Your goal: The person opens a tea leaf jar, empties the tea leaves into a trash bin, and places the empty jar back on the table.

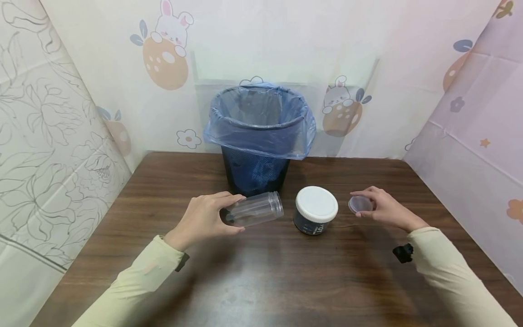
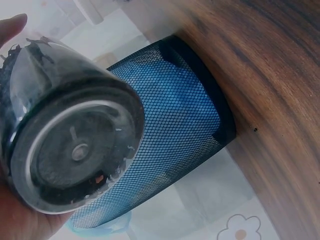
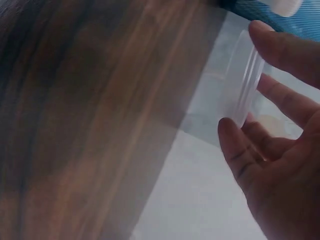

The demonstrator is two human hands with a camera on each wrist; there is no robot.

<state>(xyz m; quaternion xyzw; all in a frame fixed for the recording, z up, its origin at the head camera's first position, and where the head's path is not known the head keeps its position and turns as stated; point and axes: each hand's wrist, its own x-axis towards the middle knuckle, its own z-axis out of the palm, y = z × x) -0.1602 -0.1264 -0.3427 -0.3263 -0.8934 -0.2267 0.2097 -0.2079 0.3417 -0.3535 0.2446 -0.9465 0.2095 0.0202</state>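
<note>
My left hand point(image 1: 206, 217) grips a clear plastic jar point(image 1: 259, 210) by its base end, tipped on its side with its threaded mouth toward the right. Dark flaky bits show inside near the bottom of the jar point(image 2: 80, 145) in the left wrist view. With thumb and fingertips, my right hand point(image 1: 386, 209) holds a round clear lid point(image 1: 360, 205) by its rim. Seen from the right wrist, the lid point(image 3: 242, 82) is turned nearly edge-on. Between the two hands a dark tub with a white cap point(image 1: 316, 204) stands upright on the table.
Behind the jar stands a black mesh bin point(image 1: 257, 170) lined with a blue plastic bag point(image 1: 261, 136). The brown wooden table point(image 1: 286, 281) ends at a patterned cloth backdrop point(image 1: 282, 41), with hanging cloths at left and right.
</note>
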